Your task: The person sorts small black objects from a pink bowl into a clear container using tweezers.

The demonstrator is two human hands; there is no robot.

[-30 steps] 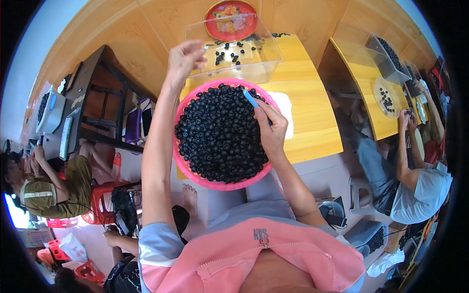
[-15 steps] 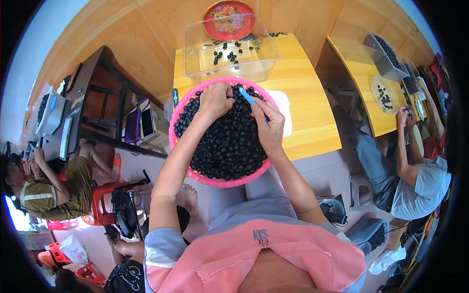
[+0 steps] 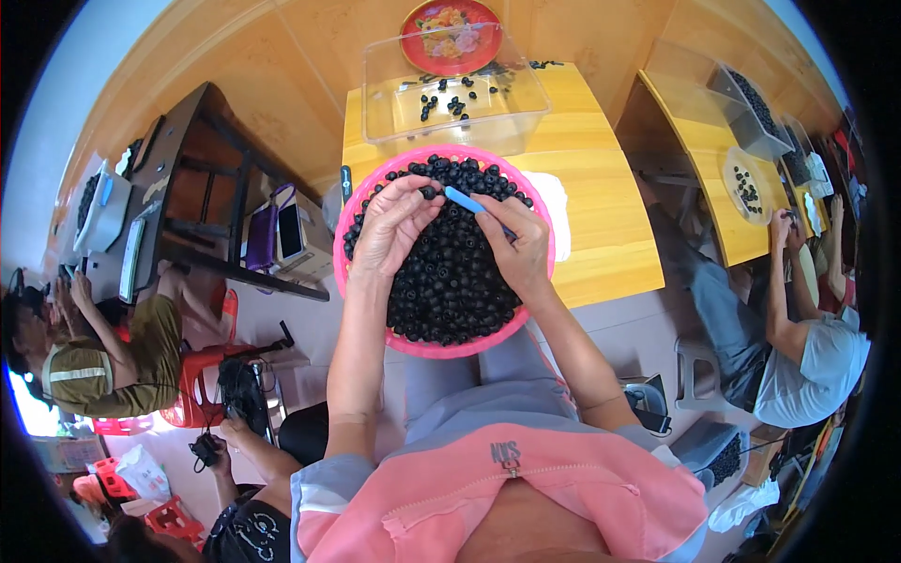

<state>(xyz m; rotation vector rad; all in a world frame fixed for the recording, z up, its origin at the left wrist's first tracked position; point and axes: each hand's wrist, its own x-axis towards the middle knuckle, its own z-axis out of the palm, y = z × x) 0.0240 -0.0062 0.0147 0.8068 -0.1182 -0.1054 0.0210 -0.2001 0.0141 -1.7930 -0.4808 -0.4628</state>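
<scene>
A pink basin full of small round black bead-like pieces sits in front of my body, over my lap against the table edge. Over its far half, my left hand pinches one black piece between thumb and fingertips, palm turned partly up. My right hand is closed round a slim light-blue tool, whose near end lies under the fingers. The tool's blue end points left, close to the pinched piece; whether they touch I cannot tell.
Beyond the basin, a clear plastic box with several black pieces stands on the wooden table. A red floral tray leans behind it. A white cloth lies right. People sit at tables either side; another person is at lower left.
My left hand has come up out of the heap, turned over, and now shows a black piece in its fingertips. The blue tool has tilted flatter, nearer that hand.
</scene>
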